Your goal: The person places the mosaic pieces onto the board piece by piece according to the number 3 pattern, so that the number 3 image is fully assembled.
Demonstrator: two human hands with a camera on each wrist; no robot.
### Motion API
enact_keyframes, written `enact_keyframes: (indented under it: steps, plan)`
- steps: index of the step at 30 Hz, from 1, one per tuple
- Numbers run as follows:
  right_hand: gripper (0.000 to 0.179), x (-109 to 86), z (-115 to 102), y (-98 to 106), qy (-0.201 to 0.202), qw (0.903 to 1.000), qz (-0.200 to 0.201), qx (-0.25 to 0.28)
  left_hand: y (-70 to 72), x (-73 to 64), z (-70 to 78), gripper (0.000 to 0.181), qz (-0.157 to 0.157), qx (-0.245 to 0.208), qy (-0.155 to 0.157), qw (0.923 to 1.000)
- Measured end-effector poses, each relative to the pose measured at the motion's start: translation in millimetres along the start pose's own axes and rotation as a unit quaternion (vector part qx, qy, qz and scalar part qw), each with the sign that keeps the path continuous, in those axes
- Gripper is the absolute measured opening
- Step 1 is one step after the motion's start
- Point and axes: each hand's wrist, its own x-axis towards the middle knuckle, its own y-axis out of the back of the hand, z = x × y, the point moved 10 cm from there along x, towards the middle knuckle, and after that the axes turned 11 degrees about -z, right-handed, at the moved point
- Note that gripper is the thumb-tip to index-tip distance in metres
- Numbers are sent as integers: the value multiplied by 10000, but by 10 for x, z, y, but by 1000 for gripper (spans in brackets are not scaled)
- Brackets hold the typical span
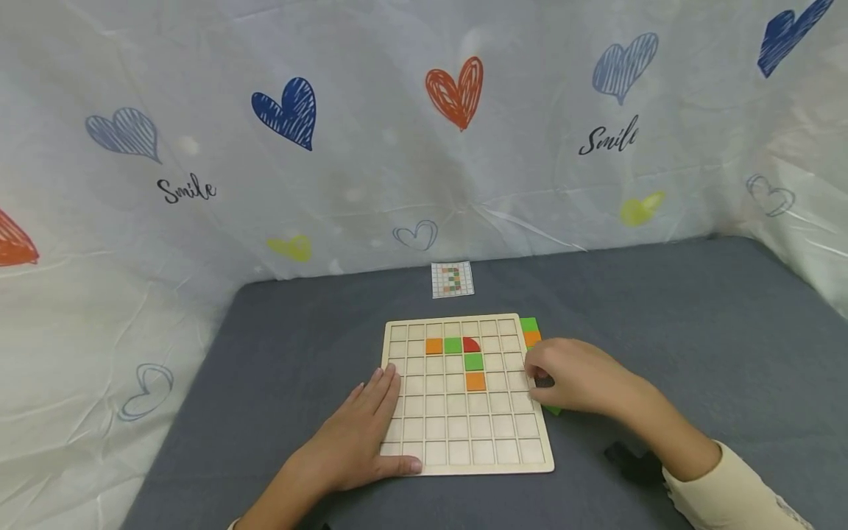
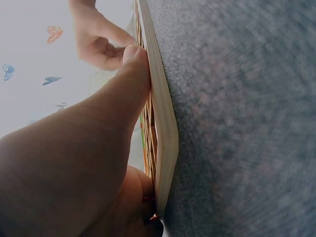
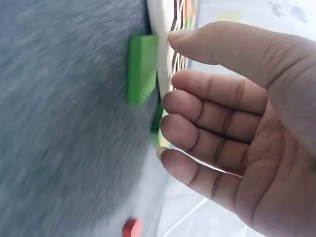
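Observation:
A wooden grid board (image 1: 457, 429) lies on the table. In its upper cells sit an orange tile (image 1: 433, 346), a green tile (image 1: 453, 345) and a red rounded tile (image 1: 471, 344) in a row. Below the red one come another green tile (image 1: 473, 361) and orange tile (image 1: 475, 380). My left hand (image 1: 358, 438) rests on the board's lower left corner, fingers straight along the left side, thumb on the front edge. At the right edge is my right hand (image 1: 583, 375), its fingers bent and apart from the thumb (image 3: 217, 44), with nothing showing between them.
Along the board's right side lie loose pieces: a green tile (image 1: 528, 324), an orange tile (image 1: 532, 338) and a green block (image 3: 142, 69). A red piece (image 3: 132, 228) lies on the grey cloth. Behind the board is a pattern card (image 1: 453, 280), before a heart-printed curtain (image 1: 371, 184).

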Motion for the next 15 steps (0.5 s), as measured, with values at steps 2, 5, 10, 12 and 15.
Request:
enact_keyframes:
  steps: [2,5,10,12,15]
  plan:
    - [34,-64,28,3,-28,10000,43,-47,0,-4,0,118,3,-6,-5,10000]
    - [38,-135,60,-3,-84,9999,42,-36,-7,-3,-2,118,-24,-24,7,10000]
    - [35,-205,133,-33,-140,9997,-131,127,-15,3,-4,119,-55,-27,13,10000]
    - [32,-224,175,-40,-173,9993,-243,218,-15,4,-5,119,-54,-21,8,10000]
    - [26,-251,232,-45,-231,9987,-360,295,-21,5,-8,119,-69,-25,5,10000]
